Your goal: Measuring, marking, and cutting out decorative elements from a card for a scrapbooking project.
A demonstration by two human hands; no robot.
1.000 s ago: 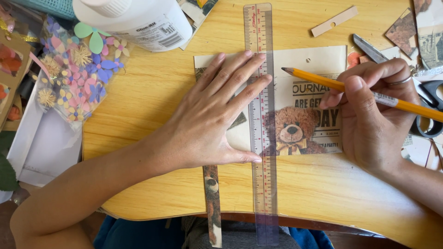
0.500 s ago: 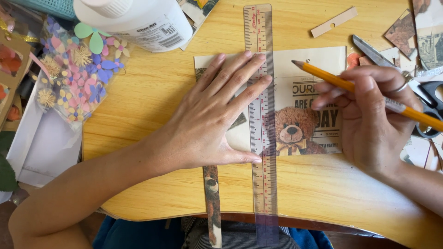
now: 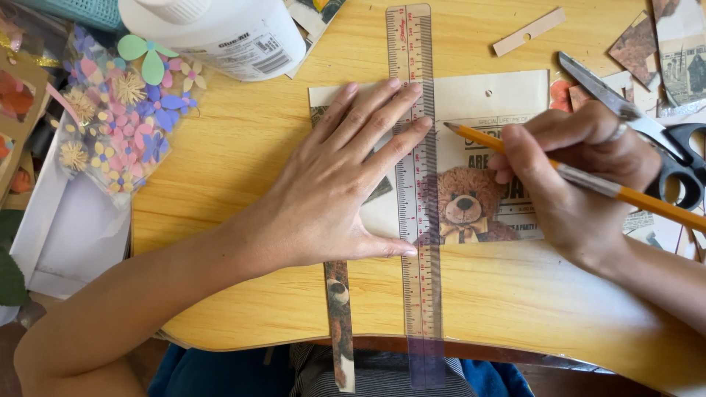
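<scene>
Here, the left hand is lying spread flat, pressing a clear plastic ruler onto a cream teddy-bear card; the right hand is gripping a yellow pencil whose tip is sitting beside the ruler; a white glue bottle is lying above on the wooden table.

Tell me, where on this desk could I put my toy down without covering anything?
Bare wood lies on the table between the flower packet and the left hand, and below the teddy paper toward the near edge. The scissors corner is crowded with scraps.

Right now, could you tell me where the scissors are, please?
In the head view the scissors lie at the table's right edge, just behind the right hand holding the pencil.
</scene>
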